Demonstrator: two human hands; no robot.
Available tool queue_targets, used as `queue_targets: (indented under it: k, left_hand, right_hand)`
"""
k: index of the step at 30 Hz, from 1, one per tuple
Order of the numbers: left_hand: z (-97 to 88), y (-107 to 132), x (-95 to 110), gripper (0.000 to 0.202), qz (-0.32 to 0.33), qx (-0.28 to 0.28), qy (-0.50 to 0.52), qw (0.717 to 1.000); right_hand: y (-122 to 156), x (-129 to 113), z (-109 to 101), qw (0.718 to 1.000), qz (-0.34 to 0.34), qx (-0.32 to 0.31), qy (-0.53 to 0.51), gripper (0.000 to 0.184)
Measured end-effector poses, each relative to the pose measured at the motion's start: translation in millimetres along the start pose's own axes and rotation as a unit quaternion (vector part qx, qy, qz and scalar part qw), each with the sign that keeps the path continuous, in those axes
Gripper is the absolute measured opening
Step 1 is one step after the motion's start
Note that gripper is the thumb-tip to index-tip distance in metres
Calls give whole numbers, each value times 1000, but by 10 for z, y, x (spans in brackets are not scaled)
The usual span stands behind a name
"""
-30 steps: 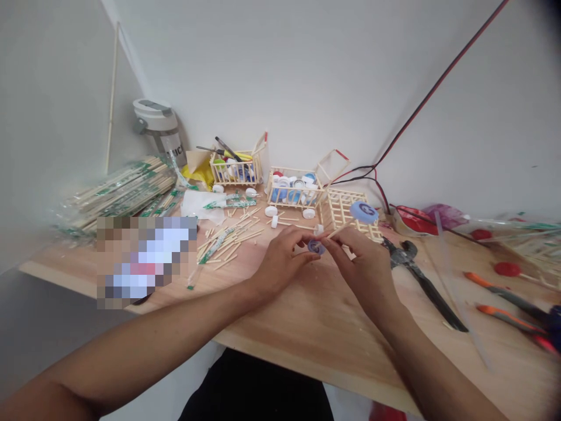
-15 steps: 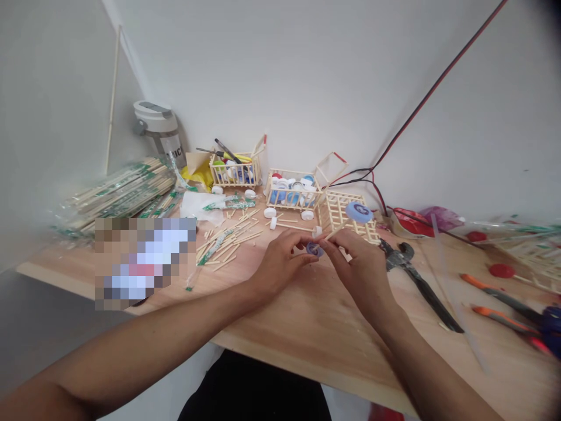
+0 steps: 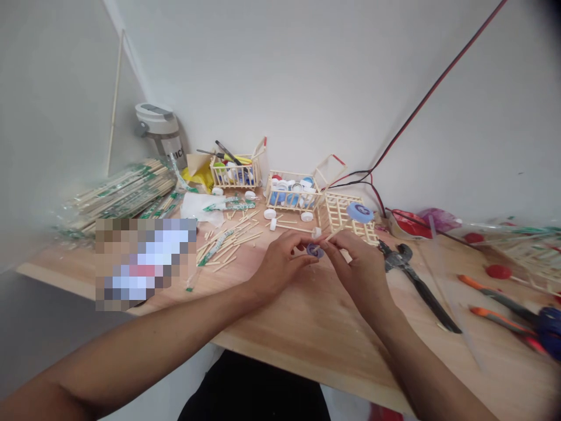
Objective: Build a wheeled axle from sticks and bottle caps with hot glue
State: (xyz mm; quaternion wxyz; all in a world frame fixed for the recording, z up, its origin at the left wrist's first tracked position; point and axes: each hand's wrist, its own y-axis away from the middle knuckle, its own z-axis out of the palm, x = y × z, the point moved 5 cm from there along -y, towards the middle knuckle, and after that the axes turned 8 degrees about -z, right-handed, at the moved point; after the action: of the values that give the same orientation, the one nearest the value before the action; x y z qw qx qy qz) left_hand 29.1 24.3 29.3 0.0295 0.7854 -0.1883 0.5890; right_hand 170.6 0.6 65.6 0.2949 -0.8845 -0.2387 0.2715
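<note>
In our head view, our left hand (image 3: 280, 263) and right hand (image 3: 359, 272) meet above the wooden desk (image 3: 307, 333), fingers (image 3: 298, 237) clenched on a small blue bottle cap (image 3: 314, 251) and a thin wooden stick (image 3: 335, 234), a larger blue cap (image 3: 360, 213) on its far end, pliers (image 3: 416, 286) just beside our right hand

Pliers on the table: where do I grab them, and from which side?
Grab the long black handles of the pliers near their ends, coming from the front edge of the table. The pliers lie flat with the handles pointing toward you and the metal head away, so the handles are closest.
</note>
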Motion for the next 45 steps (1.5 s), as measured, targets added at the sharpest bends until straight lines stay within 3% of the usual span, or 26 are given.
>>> queue_targets:
  k: [31,45]
  left_hand:
    - [6,-14,6,25,-25,-5,-2,1000]
    - [7,-10,1,35,-24,-3,13,1000]
  right_hand:
    - [0,-33,28,1000,-12,-17,-8,21]
    - [15,0,72,999,-1,-35,0,18]
